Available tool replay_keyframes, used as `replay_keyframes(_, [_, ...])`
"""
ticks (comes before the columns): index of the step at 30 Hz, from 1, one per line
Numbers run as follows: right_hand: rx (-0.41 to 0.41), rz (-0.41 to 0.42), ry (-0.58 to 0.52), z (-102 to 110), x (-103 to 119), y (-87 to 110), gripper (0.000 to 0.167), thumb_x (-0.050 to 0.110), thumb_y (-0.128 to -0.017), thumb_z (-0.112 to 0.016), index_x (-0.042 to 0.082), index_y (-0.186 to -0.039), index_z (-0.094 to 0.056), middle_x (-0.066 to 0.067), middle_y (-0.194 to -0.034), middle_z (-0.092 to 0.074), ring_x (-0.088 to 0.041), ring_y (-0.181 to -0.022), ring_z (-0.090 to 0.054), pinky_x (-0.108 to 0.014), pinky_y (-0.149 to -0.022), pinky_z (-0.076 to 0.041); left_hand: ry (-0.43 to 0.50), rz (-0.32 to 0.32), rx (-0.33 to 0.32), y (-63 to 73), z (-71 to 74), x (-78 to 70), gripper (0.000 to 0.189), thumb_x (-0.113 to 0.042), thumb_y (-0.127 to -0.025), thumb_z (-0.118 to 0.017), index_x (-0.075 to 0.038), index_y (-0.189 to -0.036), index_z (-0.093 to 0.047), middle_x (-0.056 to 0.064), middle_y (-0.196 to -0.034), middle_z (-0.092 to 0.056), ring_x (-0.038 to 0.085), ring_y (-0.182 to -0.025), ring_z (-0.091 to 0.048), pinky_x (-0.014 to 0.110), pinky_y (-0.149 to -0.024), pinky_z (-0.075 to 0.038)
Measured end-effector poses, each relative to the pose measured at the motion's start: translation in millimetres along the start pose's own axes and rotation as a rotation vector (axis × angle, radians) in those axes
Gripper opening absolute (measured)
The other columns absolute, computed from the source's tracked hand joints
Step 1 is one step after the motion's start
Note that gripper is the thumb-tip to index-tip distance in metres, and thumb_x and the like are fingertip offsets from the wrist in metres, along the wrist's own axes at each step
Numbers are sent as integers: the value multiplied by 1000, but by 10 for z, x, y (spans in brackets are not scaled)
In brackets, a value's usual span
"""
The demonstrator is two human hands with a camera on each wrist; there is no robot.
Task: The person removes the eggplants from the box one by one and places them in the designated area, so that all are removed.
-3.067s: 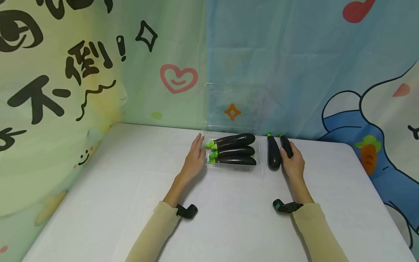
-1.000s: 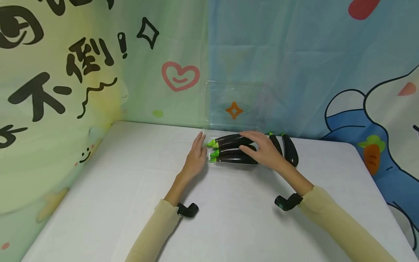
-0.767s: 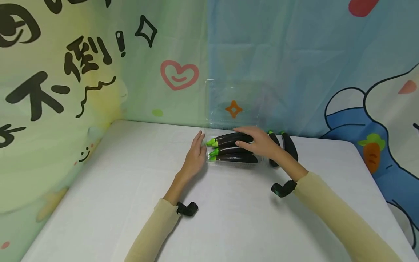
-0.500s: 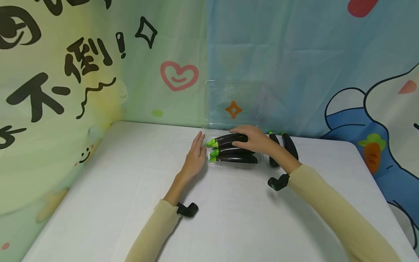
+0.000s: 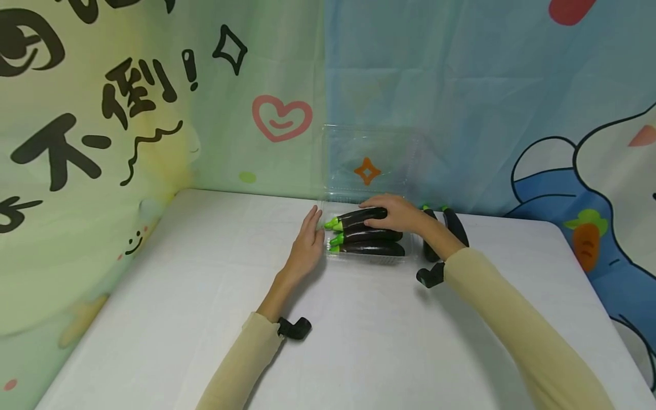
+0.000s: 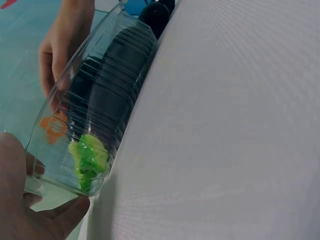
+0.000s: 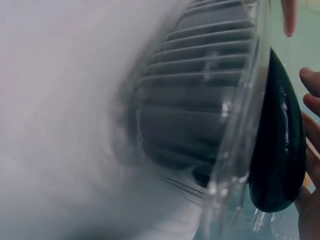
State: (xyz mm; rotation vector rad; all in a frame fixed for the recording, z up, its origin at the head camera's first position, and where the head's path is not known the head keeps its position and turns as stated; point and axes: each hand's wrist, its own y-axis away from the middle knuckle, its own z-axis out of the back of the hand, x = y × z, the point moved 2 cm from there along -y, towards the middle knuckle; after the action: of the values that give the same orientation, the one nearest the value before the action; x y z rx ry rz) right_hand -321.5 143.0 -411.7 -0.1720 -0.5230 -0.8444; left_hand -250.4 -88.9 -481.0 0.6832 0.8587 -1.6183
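Observation:
Several dark eggplants with green stems lie side by side in a clear plastic box, its lid standing up behind. My left hand rests with straight fingers against the box's left end; in the left wrist view its fingertips touch the corner by the stems. My right hand reaches over the right part of the box and grips the rearmost eggplant, thumb in front and fingers behind. In the right wrist view that eggplant bulges above the rim. Its right end is hidden under my hand in the head view.
Two more eggplants lie on the white table just right of the box, one partly behind my right wrist and the other farther right. The raised lid leans by the printed backdrop at the table's back edge.
My right hand has let go of the far-right eggplant, now lying beside its neighbour, and moved left over the box onto the rearmost eggplant. My left hand has stayed at the box.

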Motion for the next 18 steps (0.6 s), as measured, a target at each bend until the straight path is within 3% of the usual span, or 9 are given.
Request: replay_keyframes(18, [55,-42,115,-72,-49,-117,56,43,-88,-67,18,-138,-56,-10,-142,-54,-34,-132,-48,-58,-107,-38,19,-2,4,5,-3,-3,52,-13,-102,-37,-5,-152,-28,6,-163,-19,24,-150,-22,46,-119,-27])
